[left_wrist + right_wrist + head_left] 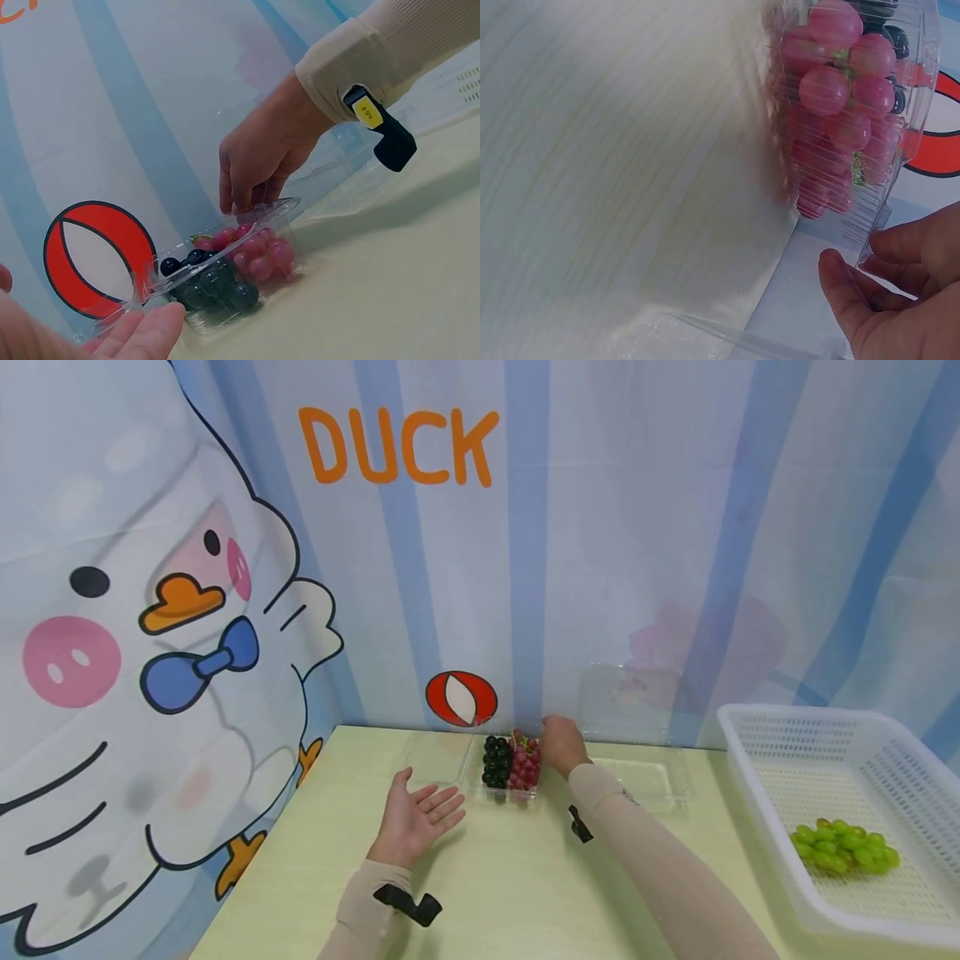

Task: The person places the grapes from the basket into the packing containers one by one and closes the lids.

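Note:
A clear plastic clamshell box [525, 795] stands at the back of the table, its lid [435, 758] folded open to the left. Dark grapes [497, 762] fill its left side and red grapes [527, 764] its right. My right hand [564, 745] pinches the box's far right corner between thumb and fingers; in the right wrist view the thumb [841, 289] is at the corner's edge. Palm up with fingers spread, my left hand [416, 817] is in front of the lid, holding nothing. In the left wrist view its fingertips overlap the box's near left corner.
A second clear clamshell box [645, 777] lies open to the right, its lid [630, 702] upright against the printed curtain [600, 527]. At the table's right is a white perforated basket [765, 810] with a bunch of green grapes [843, 847] in it.

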The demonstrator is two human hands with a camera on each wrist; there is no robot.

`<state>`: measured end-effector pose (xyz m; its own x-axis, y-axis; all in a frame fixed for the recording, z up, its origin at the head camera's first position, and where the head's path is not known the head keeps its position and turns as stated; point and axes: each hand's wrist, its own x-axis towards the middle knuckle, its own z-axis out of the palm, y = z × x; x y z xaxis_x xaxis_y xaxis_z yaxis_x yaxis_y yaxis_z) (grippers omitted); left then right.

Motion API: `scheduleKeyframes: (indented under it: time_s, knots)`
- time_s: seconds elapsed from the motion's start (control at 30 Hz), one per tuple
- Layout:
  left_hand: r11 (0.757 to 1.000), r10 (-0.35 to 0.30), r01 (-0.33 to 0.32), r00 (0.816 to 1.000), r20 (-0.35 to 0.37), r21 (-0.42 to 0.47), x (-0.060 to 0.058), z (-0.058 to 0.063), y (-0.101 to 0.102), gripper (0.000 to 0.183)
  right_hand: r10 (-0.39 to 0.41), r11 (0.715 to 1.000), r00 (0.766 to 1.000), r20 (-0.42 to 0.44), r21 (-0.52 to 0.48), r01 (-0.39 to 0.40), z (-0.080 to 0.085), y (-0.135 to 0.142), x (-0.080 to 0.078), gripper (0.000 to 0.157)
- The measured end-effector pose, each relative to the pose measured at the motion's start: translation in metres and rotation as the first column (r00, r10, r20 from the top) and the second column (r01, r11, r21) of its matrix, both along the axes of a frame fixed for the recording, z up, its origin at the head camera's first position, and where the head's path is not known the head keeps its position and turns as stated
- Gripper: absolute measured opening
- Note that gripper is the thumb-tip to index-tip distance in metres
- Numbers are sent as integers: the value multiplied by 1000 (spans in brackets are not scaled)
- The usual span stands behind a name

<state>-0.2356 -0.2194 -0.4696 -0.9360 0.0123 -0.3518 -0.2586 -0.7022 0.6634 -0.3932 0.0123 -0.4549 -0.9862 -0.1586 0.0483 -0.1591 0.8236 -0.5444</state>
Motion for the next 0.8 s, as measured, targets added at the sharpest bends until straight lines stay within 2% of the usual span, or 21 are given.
scheduleKeyframes:
  time_s: [0.23, 0.43, 0.67, 0.8]
  knots:
    - [996, 58, -58, 998, -11, -74, -2, 1, -5, 80, 12, 998, 1000, 10, -58, -11, 2, 3, -1, 45]
    - [977, 107, -110, 994, -26, -182, -4, 5, -8, 77, 24, 997, 999, 29, -81, -21, 0, 6, -3, 44]
    - [928, 137, -155, 988, -77, -340, -5, 13, -6, 65, 45, 997, 999, -11, -68, -46, 0, 8, -5, 42]
    - [885, 151, -180, 983, -101, -429, -5, 16, -5, 59, 44, 996, 999, 6, -78, -43, 1, 8, -5, 42]
